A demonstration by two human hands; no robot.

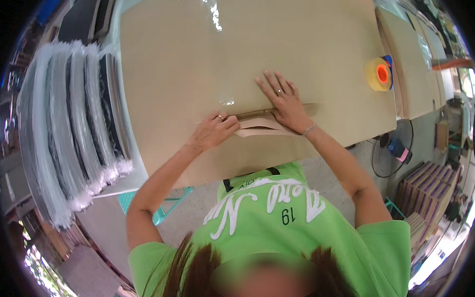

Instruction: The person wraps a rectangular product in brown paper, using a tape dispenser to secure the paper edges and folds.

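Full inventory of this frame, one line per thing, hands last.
Cardboard sheet: one, tan, flat across the table, glossy tape strip along its middle.
Paper flap: one, pale tan, lifted at the sheet's near edge between both hands.
Tape roll: one, yellowish with orange core, on the sheet's right edge.
Plastic-wrapped dark panels: a row, black in clear wrap, left of the sheet.
Stacked boards: one pile, purple-edged, floor lower right.
Fan: one, dark, floor right.
Left hand: fingers curled at the flap.
Right hand: flat on the sheet, ring and bracelet.
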